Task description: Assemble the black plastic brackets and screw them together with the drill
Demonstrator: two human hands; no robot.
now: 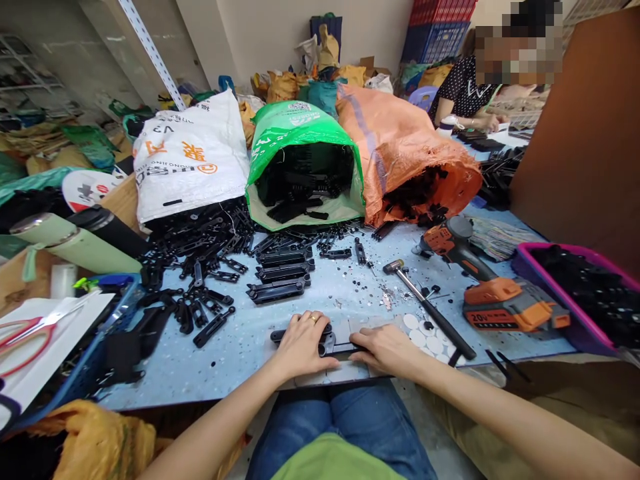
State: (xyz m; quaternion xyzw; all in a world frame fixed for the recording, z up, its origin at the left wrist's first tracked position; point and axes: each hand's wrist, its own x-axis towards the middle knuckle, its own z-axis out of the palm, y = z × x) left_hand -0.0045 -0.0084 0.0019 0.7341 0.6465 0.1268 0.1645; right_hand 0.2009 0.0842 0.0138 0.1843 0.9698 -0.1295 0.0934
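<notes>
A long black plastic part [345, 347] lies on a pale board [345, 327] at the table's front edge. My left hand [306, 343] is closed over its left portion, thumb along the near side. My right hand [383, 347] grips the right end between thumb and fingers; what is under both palms is hidden. Behind my hands, several assembled black bars [280, 289] are stacked in a row. A hammer [430, 310] with a black handle lies right of my right hand, beside white round discs [419, 330].
White [193, 160], green [305, 127] and orange [400, 147] sacks of black parts line the back. An orange-black cordless drill [493, 287] and a pink-rimmed bin [523, 253] stand right. Left are loose black parts [197, 270], red-handled scissors [30, 340] and a blue basket [75, 380]. A co-worker [457, 93] sits behind.
</notes>
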